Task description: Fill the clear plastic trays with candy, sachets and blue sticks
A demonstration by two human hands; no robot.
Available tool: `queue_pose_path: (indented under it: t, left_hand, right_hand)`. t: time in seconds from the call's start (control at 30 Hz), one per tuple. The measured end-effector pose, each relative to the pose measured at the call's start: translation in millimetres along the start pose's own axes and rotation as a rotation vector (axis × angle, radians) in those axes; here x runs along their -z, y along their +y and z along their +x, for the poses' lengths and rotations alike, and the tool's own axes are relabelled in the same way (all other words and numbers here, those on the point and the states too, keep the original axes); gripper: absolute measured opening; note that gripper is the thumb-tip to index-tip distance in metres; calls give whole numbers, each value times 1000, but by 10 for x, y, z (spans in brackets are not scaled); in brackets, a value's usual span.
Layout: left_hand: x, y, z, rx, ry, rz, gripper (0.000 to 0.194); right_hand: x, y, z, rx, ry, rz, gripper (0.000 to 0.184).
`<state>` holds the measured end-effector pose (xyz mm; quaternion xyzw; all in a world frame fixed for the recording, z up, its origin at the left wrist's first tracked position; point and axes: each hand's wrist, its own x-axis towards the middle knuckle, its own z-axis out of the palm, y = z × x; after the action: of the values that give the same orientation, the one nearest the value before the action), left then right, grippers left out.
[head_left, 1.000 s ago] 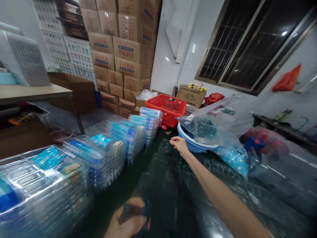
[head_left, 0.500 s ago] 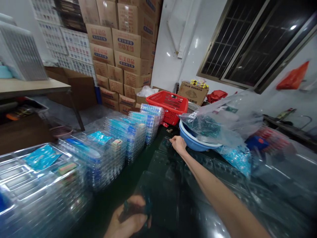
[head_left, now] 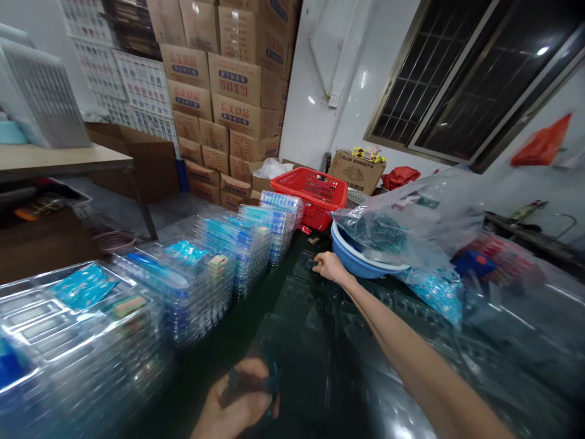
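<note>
My left hand point(head_left: 240, 396) is low in the view, closed around a dark teal plastic piece point(head_left: 249, 384), whose exact kind I cannot make out. My right arm stretches across the dark table, and my right hand point(head_left: 329, 267) has its fingers curled at the far corner of a clear plastic tray point(head_left: 306, 299). Whether those fingers grip the tray, I cannot tell. That hand is just in front of a blue plastic basin point(head_left: 361, 259), which holds a clear bag of dark green items point(head_left: 379, 233).
Stacks of clear plastic trays point(head_left: 233, 256) run along the table's left side. Behind them stand a red plastic basket point(head_left: 315, 195) and piled cardboard cartons point(head_left: 223, 103). More plastic bags point(head_left: 498, 274) lie at the right. A wooden table point(head_left: 59, 157) stands at the far left.
Both hands stay almost where they were. The view has shifted slightly, and the right hand sits a little lower against the tray corner.
</note>
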<state>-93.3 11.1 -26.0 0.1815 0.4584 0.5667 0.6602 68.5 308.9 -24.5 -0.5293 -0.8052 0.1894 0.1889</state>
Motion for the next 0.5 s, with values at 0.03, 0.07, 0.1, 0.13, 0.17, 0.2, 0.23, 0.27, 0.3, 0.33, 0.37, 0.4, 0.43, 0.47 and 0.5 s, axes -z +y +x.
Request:
queue_pose_path:
  t: [0.03,0.07,0.1,0.13,0.17,0.2,0.23,0.27,0.3,0.33,0.37,0.4,0.43,0.47,0.5]
  left_hand:
    - [9,1,4,-9,-11,-1,29]
    - [18,2,7,-17,-17,-2,29]
    - [25,5,6,-20,-17,-4,29]
    - [30,9,1,-20,-8,-9,29]
    - [32,15,-7,-21,3,-13,28]
    - [30,25,-17,-22,12,-16,28]
    - [25,38,-30,-23,17,-19,27]
    - [15,55,-45,-26,19,-22,26]
    - [1,77,-60,-30,14,-26,25]
    - [-18,102,-76,-38,4,-37,23]
    - [-41,131,-91,-47,-4,-53,21]
    - [-66,161,-106,-55,-10,-72,19]
    - [-93,190,-119,-64,-19,-89,16]
    - [-119,218,-130,-71,-32,-102,14]
    - [-144,241,-139,-78,-48,-111,13]
  right_hand:
    - [11,0,-14,1,5,38,15]
    - [23,-4,-29,-1,12,82,13]
    - [33,-13,-44,-5,19,133,12]
    - [43,-28,-61,-12,25,191,12]
    - [53,-51,-81,-21,26,255,12]
    - [63,-81,-106,-31,22,328,12]
    - [74,-118,-141,-40,7,408,13]
    - [86,-162,-189,-47,-19,494,16]
    - [100,-212,-252,-50,-56,584,21]
    - [115,-267,-334,-49,-101,673,26]
    - [129,-326,-432,-46,-149,754,31]
    - [142,-387,-545,-38,-193,817,34]
    - [152,-450,-666,-35,-238,887,36]
    - [157,-511,-789,-41,-289,977,35]
    - [157,-570,-909,-60,-345,1091,34]
